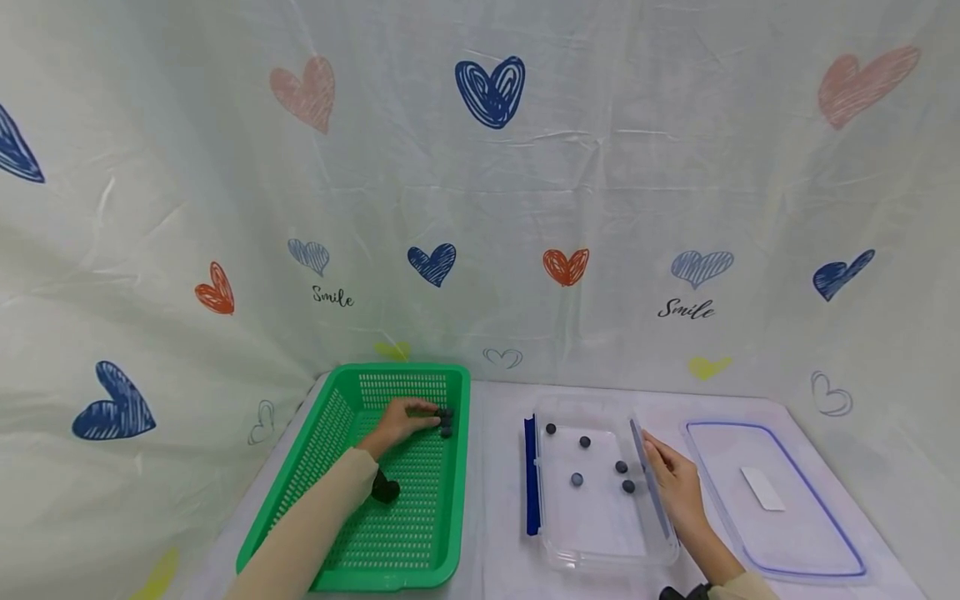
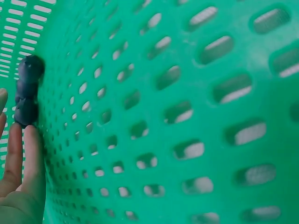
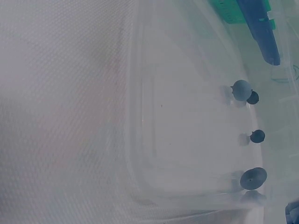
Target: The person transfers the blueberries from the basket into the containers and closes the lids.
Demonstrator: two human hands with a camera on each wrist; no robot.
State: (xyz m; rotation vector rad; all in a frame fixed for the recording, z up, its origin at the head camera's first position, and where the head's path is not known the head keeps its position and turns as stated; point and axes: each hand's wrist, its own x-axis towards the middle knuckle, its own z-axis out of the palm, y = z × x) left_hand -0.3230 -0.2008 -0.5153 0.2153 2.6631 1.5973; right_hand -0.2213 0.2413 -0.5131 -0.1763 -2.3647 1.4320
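Observation:
Inside the green basket point(image 1: 462, 500), my left hand point(image 1: 402, 423) reaches to the far right corner, where several blueberries point(image 1: 446, 432) sit against the wall. In the left wrist view, two nearly straight fingers point(image 2: 32, 158) touch the nearest blueberry point(image 2: 26, 112) of a short row; the thumb stands apart at the left edge. My right hand point(image 1: 678, 487) holds the raised side flap point(image 1: 654, 479) of a clear plastic container point(image 1: 592, 560). Several loose blueberries point(image 1: 577, 479) lie spread over its floor. The right wrist view shows blueberries point(image 3: 241, 90) through the clear wall, but not the hand.
A clear lid point(image 1: 795, 533) with a blue rim lies to the right of the container, with a white strip point(image 1: 762, 489) on it. The container's dark blue side latch point(image 1: 532, 475) hangs on its left. Behind the white table hangs a heart-printed curtain point(image 1: 495, 192).

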